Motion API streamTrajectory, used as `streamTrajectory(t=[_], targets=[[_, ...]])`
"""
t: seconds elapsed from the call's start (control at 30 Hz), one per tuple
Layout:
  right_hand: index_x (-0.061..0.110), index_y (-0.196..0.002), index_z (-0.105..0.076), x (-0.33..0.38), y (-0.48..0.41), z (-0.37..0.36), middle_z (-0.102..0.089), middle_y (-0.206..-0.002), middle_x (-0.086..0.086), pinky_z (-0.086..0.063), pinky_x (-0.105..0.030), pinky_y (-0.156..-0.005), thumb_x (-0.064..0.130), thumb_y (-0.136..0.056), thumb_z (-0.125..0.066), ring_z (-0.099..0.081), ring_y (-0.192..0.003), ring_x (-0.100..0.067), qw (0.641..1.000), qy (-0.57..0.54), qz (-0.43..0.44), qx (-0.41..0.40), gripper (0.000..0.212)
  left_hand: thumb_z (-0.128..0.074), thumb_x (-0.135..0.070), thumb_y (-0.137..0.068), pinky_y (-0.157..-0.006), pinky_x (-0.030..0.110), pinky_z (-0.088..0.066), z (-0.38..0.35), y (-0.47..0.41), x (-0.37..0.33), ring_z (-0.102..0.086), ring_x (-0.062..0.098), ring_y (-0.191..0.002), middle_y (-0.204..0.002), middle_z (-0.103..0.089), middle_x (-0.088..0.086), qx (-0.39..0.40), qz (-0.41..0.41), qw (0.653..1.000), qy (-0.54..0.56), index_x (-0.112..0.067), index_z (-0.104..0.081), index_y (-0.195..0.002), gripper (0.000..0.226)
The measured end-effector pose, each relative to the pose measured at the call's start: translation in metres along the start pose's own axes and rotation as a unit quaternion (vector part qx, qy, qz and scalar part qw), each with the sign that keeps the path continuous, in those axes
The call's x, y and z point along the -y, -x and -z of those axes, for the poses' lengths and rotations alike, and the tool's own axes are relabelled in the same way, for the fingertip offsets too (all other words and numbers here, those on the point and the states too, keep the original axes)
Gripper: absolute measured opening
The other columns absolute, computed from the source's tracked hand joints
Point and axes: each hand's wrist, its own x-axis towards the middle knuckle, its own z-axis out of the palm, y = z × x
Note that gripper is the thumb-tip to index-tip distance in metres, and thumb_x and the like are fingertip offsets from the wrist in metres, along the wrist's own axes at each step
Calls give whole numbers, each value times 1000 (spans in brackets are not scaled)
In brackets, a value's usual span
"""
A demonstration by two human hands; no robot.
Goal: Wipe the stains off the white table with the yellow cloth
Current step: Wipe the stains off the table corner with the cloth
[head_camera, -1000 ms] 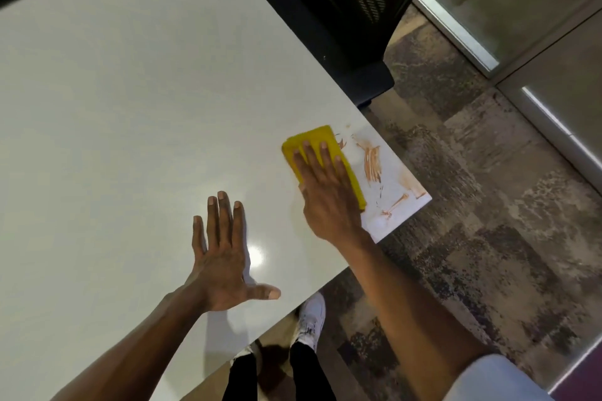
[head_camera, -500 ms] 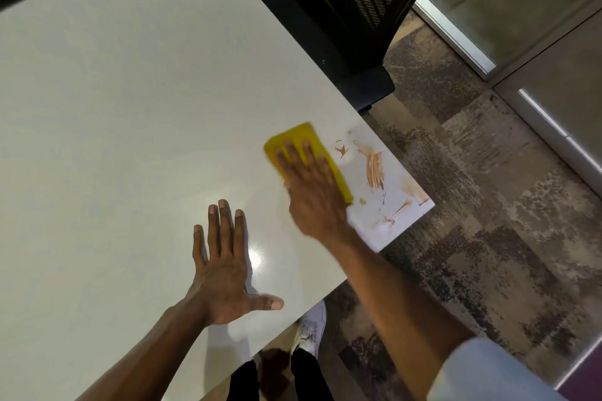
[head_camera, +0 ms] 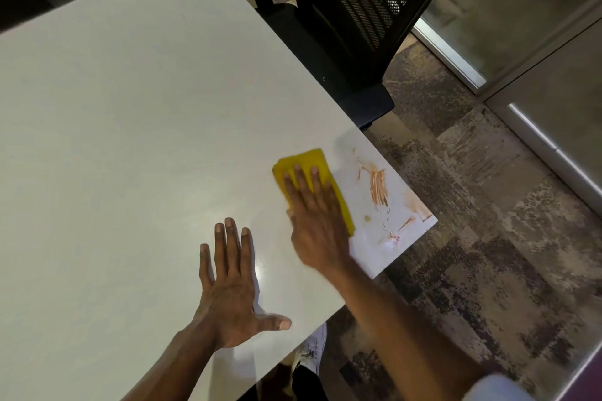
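My right hand (head_camera: 321, 221) presses the cloth (head_camera: 311, 184) flat with straight fingers, so it rubs the table (head_camera: 146, 124) evenly. The stains (head_camera: 378, 187) lie just right of it, unwiped. My left hand (head_camera: 233, 283) rests spread for support.

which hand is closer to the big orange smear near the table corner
Right. The right hand, flat on the yellow cloth, sits just beside the orange smear; the left hand rests flat farther away.
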Motion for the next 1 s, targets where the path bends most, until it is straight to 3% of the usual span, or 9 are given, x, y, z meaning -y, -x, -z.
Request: streamTrajectory(t=[0.17,0.27,0.4,0.5,0.67,0.77,0.87,1.0], targets=[[21,-172,-5,-33,-57,25,1,-181,-5,-9,-53,-135,34,-115,-32,5,-168,-33,988,3,-151,-27,65,-32,-120,-43,-126,66,26,6,1,-5,57,39,-147,-156,63,17,5,12,1000,-8,-9,54,-149,176],[18,-172,-3,-8,-33,18,2,-181,-9,-9,-54,-135,36,-114,-32,5,-167,-36,979,-30,-200,-32,67,-33,-121,-43,-126,65,26,4,2,-2,53,38,-151,-160,58,17,-11,-1,1000,4,-6,46,-155,179],[19,-172,-4,33,30,-6,-1,-181,-8,-9,-55,-136,43,-112,-27,4,-167,-36,996,-16,-83,-6,69,-42,-120,-46,-128,69,13,-7,0,0,30,43,-163,-175,32,24,-38,-27,999,-4,-7,24,-168,179],[21,-172,-3,10,19,-5,2,-181,-4,-11,-55,-136,41,-113,-33,7,-167,-33,1000,1,-13,8,69,-44,-119,-45,-126,71,4,-12,-3,3,12,48,-167,-179,12,28,-35,-35,999,2,0,5,-171,180],[23,-172,-5,-45,-58,24,1,-181,-5,-6,-53,-135,38,-114,-32,6,-168,-32,987,6,-163,-13,66,-43,-120,-42,-125,72,0,-17,-7,4,5,50,-167,-180,6,28,-36,-29,999,8,0,-1,-172,181],[19,-172,-1,-37,-64,25,5,-181,-9,-3,-52,-136,41,-115,-29,8,-168,-34,975,-3,-220,-21,67,-43,-119,-44,-125,73,-2,-19,-7,5,6,49,-167,-180,7,27,-47,-36,998,2,-2,0,-172,179],[16,-171,3,0,-30,10,7,-180,-11,-4,-54,-136,45,-114,-28,10,-167,-37,978,-18,-207,-24,72,-43,-119,-46,-125,73,-1,-20,-7,6,7,50,-167,-180,8,28,-60,-43,997,-2,0,0,-172,178],[17,-172,2,36,33,-13,2,-181,-11,-10,-56,-136,51,-114,-25,5,-167,-38,992,2,-123,-11,72,-42,-119,-47,-124,73,-2,-23,-8,7,4,50,-167,-179,5,30,-71,-46,996,-11,1,-3,-172,177]])
